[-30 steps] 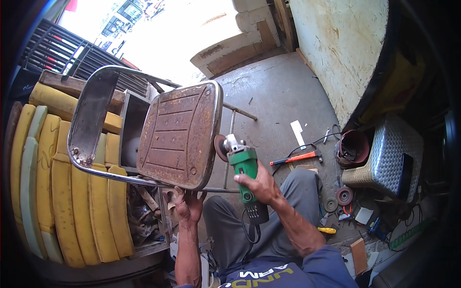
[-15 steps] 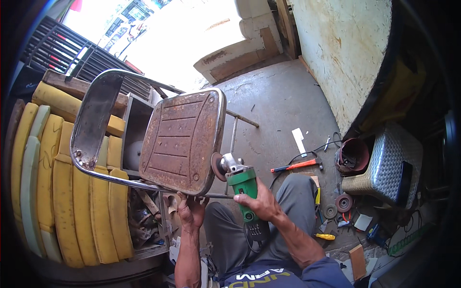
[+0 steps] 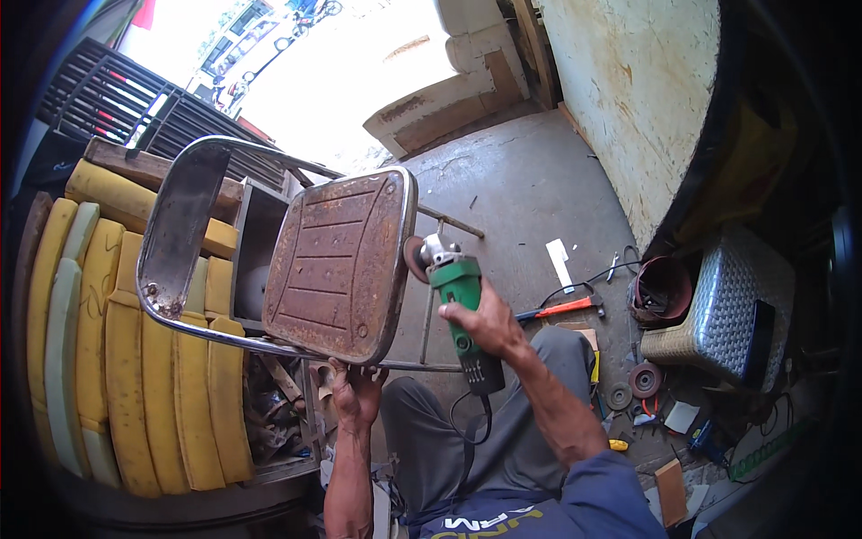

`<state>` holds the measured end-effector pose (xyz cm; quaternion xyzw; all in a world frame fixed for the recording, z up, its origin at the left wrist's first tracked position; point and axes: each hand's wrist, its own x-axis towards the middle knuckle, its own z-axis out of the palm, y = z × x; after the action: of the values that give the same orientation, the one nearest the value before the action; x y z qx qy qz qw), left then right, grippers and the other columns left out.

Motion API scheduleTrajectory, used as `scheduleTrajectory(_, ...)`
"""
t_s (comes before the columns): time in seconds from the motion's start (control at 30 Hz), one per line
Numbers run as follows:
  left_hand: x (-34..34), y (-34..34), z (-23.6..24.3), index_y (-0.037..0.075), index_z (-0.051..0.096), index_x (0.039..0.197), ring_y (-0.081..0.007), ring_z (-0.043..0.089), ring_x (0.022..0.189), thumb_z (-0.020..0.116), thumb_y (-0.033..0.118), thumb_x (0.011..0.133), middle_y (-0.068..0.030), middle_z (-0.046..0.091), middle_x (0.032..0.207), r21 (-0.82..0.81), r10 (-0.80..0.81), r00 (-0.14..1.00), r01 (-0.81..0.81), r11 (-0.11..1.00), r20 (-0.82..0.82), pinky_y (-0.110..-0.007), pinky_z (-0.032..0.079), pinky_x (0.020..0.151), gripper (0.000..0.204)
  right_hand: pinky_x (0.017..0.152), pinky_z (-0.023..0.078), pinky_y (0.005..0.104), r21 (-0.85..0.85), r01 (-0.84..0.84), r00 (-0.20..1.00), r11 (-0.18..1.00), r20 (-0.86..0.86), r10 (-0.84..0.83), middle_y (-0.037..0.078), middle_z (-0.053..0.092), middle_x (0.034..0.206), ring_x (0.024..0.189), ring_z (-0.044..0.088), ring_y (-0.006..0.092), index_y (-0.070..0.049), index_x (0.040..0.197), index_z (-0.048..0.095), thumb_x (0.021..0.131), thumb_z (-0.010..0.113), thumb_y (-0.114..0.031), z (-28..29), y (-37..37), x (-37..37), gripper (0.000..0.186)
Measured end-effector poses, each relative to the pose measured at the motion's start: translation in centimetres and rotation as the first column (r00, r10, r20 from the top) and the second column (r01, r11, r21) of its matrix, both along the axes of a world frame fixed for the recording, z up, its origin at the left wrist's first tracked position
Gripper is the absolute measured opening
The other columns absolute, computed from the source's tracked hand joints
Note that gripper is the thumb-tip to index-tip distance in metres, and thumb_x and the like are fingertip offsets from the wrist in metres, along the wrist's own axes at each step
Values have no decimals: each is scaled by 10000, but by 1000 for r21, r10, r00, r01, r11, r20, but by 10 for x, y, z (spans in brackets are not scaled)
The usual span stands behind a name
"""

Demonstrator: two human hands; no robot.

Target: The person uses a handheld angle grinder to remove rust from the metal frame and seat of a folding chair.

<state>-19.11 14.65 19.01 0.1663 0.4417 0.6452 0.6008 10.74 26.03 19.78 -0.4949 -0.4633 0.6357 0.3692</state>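
A metal folding chair point(image 3: 334, 265) lies tilted in front of me, its brown seat pan rusty and its rim and tubes chromed. My left hand point(image 3: 357, 395) grips the chair at the near edge of the seat, with the fingertips partly hidden beneath it. In my right hand point(image 3: 492, 325) is a green angle grinder point(image 3: 456, 280), fingers wrapped round its body. The grinder's reddish-brown disc point(image 3: 415, 258) is at the right rim of the seat; whether it touches the metal I cannot tell. A black cord hangs from the tool's lower end.
Yellow foam pads point(image 3: 126, 359) stand stacked at left beside a box of scraps point(image 3: 274, 418). On the floor to the right lie an orange-handled hammer point(image 3: 561, 308), spare discs point(image 3: 645, 380) and a yellow-handled tool point(image 3: 618, 445). Beyond them are a reddish bucket point(image 3: 663, 289) and a woven silvery seat point(image 3: 741, 301).
My right hand has carried the grinder farther from me, along the seat's right rim, and the tool's body is turned somewhat. My left hand keeps its place on the chair.
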Motion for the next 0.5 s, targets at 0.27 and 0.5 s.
scheduleTrajectory(0.27,0,3,1,205,668,1168,-173,558,890,519,551,1027,16,657,1002,-3,11,999,-11,1000,-30,-503,468,930,402,841,533,353,73,31,997,997,-79,-25,103,654,1025,914,644,202,4,1257,572,810,758,-417,-4,13,-3,641)
scheduleTrajectory(0.5,0,-1,1,225,660,1202,-150,551,864,525,585,1012,40,656,981,-35,23,999,-25,999,-47,-502,444,943,429,731,521,320,143,39,982,989,-190,-11,62,631,946,820,616,154,-24,1170,605,803,759,-416,-13,-11,-5,559)
